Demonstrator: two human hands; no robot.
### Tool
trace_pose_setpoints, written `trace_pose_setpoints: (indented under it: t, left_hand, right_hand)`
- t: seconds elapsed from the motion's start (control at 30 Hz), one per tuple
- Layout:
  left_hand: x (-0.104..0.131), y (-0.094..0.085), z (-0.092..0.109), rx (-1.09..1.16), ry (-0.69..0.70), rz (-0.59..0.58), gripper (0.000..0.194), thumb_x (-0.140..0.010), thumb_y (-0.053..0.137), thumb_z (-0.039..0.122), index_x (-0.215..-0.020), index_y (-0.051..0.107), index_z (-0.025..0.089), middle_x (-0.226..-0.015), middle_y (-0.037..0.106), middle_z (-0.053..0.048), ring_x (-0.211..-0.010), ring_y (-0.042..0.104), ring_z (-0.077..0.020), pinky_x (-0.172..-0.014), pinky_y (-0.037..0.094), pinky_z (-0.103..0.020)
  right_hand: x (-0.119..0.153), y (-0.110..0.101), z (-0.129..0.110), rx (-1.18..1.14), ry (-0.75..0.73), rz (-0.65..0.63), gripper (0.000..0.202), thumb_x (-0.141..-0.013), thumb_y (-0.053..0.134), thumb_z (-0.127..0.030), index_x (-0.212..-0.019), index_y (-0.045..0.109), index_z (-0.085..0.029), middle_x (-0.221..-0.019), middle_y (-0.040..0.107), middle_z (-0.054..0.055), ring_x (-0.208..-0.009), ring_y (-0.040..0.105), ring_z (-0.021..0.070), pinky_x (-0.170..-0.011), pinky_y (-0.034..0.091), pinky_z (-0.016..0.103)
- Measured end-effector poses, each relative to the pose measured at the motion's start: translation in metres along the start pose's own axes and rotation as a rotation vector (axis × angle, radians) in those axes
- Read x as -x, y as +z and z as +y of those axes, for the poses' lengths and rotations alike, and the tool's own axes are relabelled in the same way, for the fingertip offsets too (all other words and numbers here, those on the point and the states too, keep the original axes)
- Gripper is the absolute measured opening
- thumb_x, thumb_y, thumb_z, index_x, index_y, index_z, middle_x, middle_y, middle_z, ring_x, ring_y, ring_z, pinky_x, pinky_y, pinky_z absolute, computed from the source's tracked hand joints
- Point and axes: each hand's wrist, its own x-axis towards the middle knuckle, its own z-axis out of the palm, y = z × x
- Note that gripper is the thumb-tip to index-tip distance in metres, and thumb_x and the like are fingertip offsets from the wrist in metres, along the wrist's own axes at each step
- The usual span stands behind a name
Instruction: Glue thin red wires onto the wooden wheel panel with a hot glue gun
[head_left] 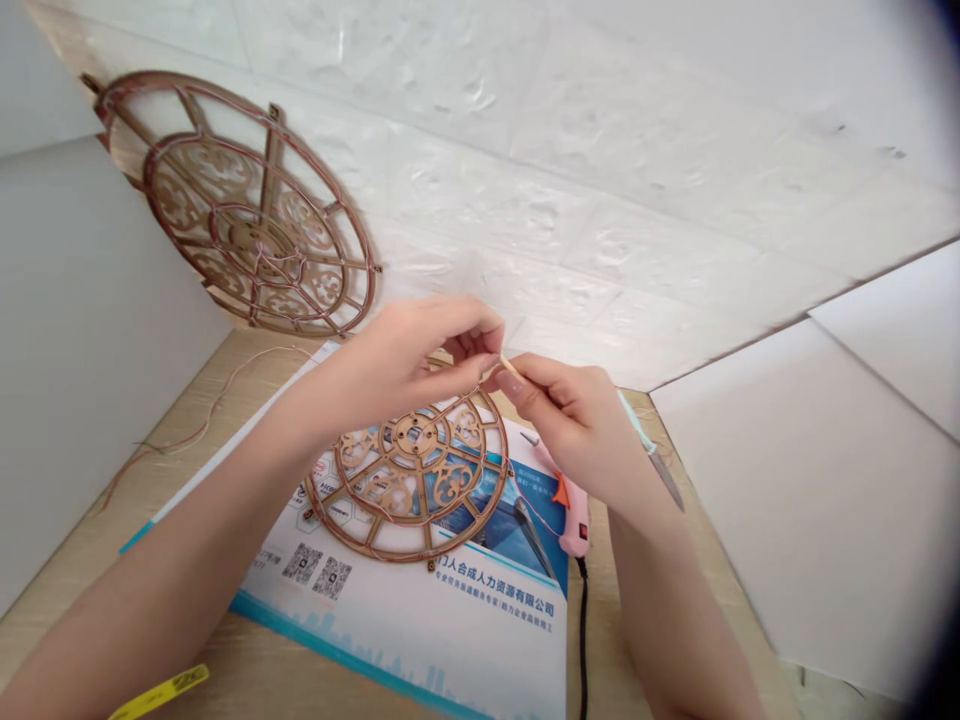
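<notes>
A thin pale stick (509,366), perhaps wooden, is pinched between the thumb and fingers of my right hand (574,410). The fingertips of my left hand (450,350) are pressed together at the stick's upper end; whatever they hold there is hidden or too small to make out. Under both hands lies a round wooden openwork frame (454,487) with scroll patterns, rings and spokes. Thin wire runs along its rings. My left hand and wrist cover its upper left part. Beside it, below my right hand, lies a pink glue gun (576,520).
The frame rests on a printed brochure (405,640). A larger round frame (259,215) leans against the white wall at the back left. Loose wires (202,430) lie on the left, scissors-like blades (666,480) on the right. A black cord (583,630) runs toward me.
</notes>
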Motion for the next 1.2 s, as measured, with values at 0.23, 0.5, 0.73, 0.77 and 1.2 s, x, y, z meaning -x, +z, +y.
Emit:
trace_pose_setpoints:
  t: [0.23, 0.5, 0.73, 0.77, 1.2]
  left_hand:
    - [0.0, -0.001, 0.001, 0.038, -0.032, -0.017, 0.009, -0.092, 0.058, 0.01, -0.092, 0.061, 0.018, -0.084, 0.068, 0.004, -0.07, 0.063, -0.0066, -0.062, 0.047, -0.015]
    - [-0.002, 0.005, -0.006, 0.009, -0.021, -0.028, 0.008, -0.092, 0.059, 0.015, -0.089, 0.065, 0.018, -0.077, 0.069, 0.003, -0.066, 0.063, -0.0087, -0.061, 0.047, -0.018]
    - [0.0, -0.007, 0.0, -0.093, -0.042, 0.152, 0.009, -0.095, 0.065, 0.016, -0.095, 0.073, 0.019, -0.085, 0.075, 0.002, -0.076, 0.068, -0.0093, -0.07, 0.051, -0.017]
    - [0.0, -0.006, 0.002, -0.105, -0.033, 0.159, 0.01, -0.096, 0.065, 0.017, -0.094, 0.074, 0.02, -0.084, 0.075, 0.003, -0.075, 0.069, -0.0095, -0.071, 0.052, -0.017]
    - [-0.005, 0.015, 0.013, 0.357, -0.211, 0.235, 0.011, -0.094, 0.068, 0.013, -0.088, 0.077, 0.017, -0.075, 0.076, 0.002, -0.068, 0.072, -0.0107, -0.063, 0.06, -0.018]
  right_hand:
    - [-0.001, 0.001, 0.001, -0.006, 0.001, -0.006, 0.033, -0.105, 0.051, -0.028, -0.074, 0.056, -0.019, -0.061, 0.036, -0.006, -0.055, 0.031, 0.0101, -0.052, 0.025, 0.028]
    - [0.001, -0.004, 0.001, -0.031, 0.016, 0.019, 0.039, -0.106, 0.053, -0.043, -0.077, 0.063, -0.018, -0.06, 0.043, -0.005, -0.055, 0.037, 0.0109, -0.052, 0.027, 0.028]
    - [0.004, -0.012, 0.004, -0.123, 0.049, 0.097, 0.032, -0.104, 0.057, -0.039, -0.085, 0.072, -0.018, -0.056, 0.042, -0.005, -0.053, 0.038, 0.0115, -0.053, 0.031, 0.028]
    - [0.003, -0.011, 0.003, -0.093, 0.037, 0.102, 0.031, -0.104, 0.057, -0.037, -0.085, 0.072, -0.018, -0.058, 0.047, -0.004, -0.055, 0.042, 0.012, -0.055, 0.034, 0.028]
    - [0.003, 0.002, 0.003, 0.056, -0.088, 0.201, 0.03, -0.107, 0.058, -0.037, -0.094, 0.077, -0.019, -0.071, 0.066, -0.001, -0.063, 0.056, 0.0136, -0.062, 0.04, 0.027]
